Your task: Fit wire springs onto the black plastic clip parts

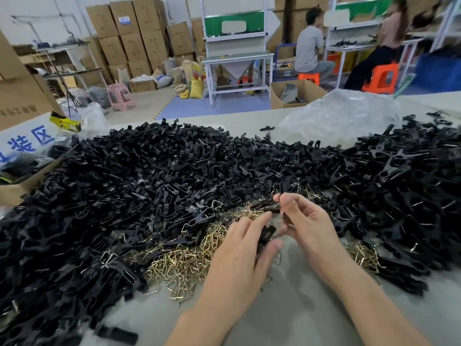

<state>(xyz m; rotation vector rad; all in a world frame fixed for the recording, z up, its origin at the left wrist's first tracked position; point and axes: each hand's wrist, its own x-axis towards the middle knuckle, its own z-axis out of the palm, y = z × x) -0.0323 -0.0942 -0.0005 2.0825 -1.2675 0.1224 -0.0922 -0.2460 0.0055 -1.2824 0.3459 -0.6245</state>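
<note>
- My left hand (239, 248) has its fingers curled round 1 black clip part (267, 234), above the middle of the desk (311, 310), and a bent wire loop (277, 258) shows just below the fingers.
- My right hand (309, 221) is half closed just beside it, thumb and forefinger bent toward a small black piece (273, 209). That spot is blurred, so I cannot tell whether it holds anything.
- Risk 1: the wire looks thin and springy. If a leg slips off the plastic while I force it on, I expect it to flick out of my fingers.
- Risk 2: the wire springs (184, 265) lie tangled, so lifting 1 may drag several others along.
- Risk 3: a dropped part would vanish into the heap of black parts (149, 171), or land among the clips showing wire (399, 186) toward the right edge and get mixed up with them.
- The springs are brass-coloured and shiny, bent into open triangles, and they lie along the near side of the heap.
- The black parts are hard, slightly glossy plastic, long, flat and slotted. They probably turn easily in a light grip.
- The desk top is a dull grey, and a crumpled clear plastic bag (344, 116) sits toward the far edge.
</note>
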